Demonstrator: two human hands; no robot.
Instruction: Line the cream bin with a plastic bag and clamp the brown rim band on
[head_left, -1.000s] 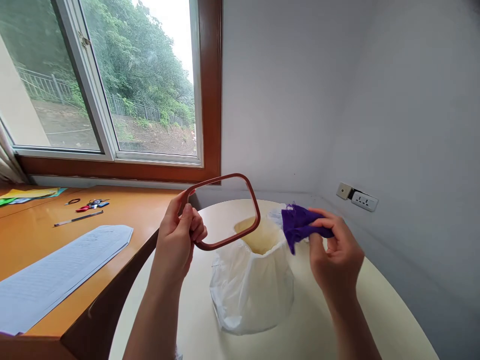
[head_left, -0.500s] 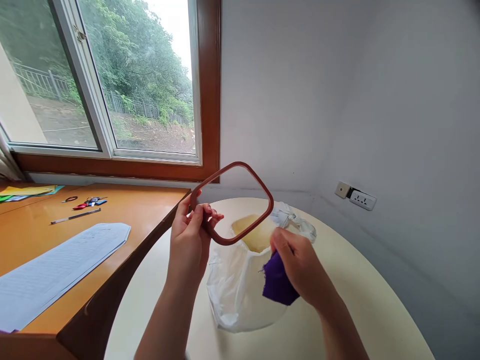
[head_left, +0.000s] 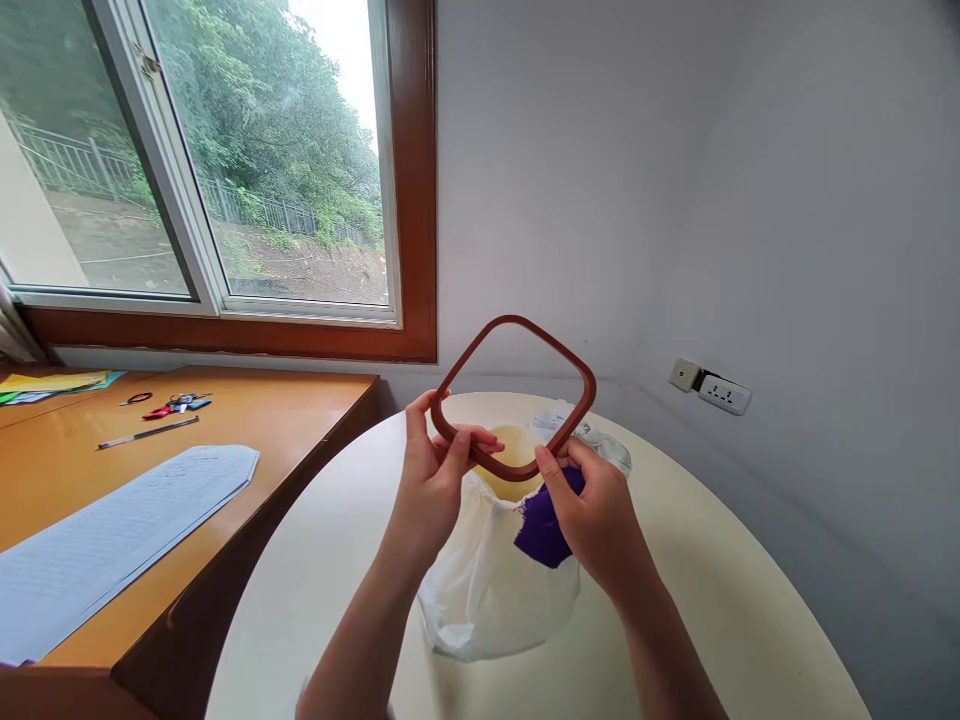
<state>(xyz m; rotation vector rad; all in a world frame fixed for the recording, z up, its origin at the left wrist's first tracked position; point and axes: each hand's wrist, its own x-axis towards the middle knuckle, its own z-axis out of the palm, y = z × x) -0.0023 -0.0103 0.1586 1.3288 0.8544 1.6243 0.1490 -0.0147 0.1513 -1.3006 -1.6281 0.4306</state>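
A reddish-brown square frame with rounded corners is held up over the round table, tilted so one corner points down. My left hand grips its lower left side between thumb and fingers. At the lower right side, my right hand pinches the frame with its thumb while also holding a purple cloth with frayed edges, which hangs below the fingers. Behind and beneath both hands stands a white plastic bag, its open mouth lining a yellowish round container.
The round cream table stands beside an orange-brown desk. On the desk lie paper sheets, a pen, keys and coloured papers. A wall socket is at the right.
The frame and my left hand have moved right. My right hand has come up with the purple cloth and now touches the frame's lower right side.
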